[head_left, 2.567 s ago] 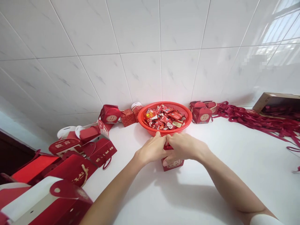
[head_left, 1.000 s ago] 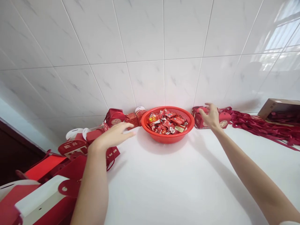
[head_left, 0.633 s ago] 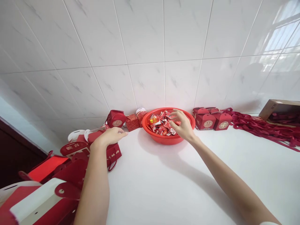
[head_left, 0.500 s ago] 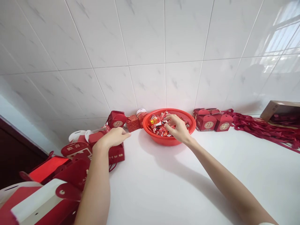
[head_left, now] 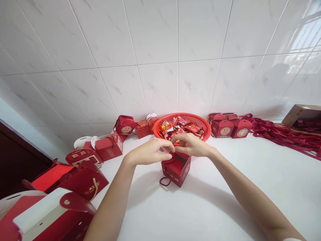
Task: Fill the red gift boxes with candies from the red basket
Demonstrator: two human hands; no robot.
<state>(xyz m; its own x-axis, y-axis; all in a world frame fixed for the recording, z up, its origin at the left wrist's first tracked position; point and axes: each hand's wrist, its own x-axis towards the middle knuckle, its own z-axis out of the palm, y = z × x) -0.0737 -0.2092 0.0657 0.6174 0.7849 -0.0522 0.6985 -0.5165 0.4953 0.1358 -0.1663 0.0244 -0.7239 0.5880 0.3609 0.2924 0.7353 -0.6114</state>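
A small dark-red gift box (head_left: 177,170) with gold print and a cord loop stands on the white table, its top opened. My left hand (head_left: 151,151) is closed on the box's upper flap, thumb below the fingers. Over the box's opening, my right hand (head_left: 194,145) has curled fingers that meet the left fingertips; what they hold, if anything, is hidden. Just behind both hands sits a red plastic basket (head_left: 207,129) filled with red-wrapped candies (head_left: 192,127).
Several red gift boxes (head_left: 109,147) crowd the left side, some with flaps raised. More closed boxes (head_left: 223,129) stand right of the basket, beside a heap of dark-red ribbons (head_left: 273,135) and a cardboard box (head_left: 298,115). A tiled wall (head_left: 155,87) rises behind.
My left hand has moved right, bringing the gift box from the left group to in front of the basket. My right hand has come out of the basket toward me, over the box.
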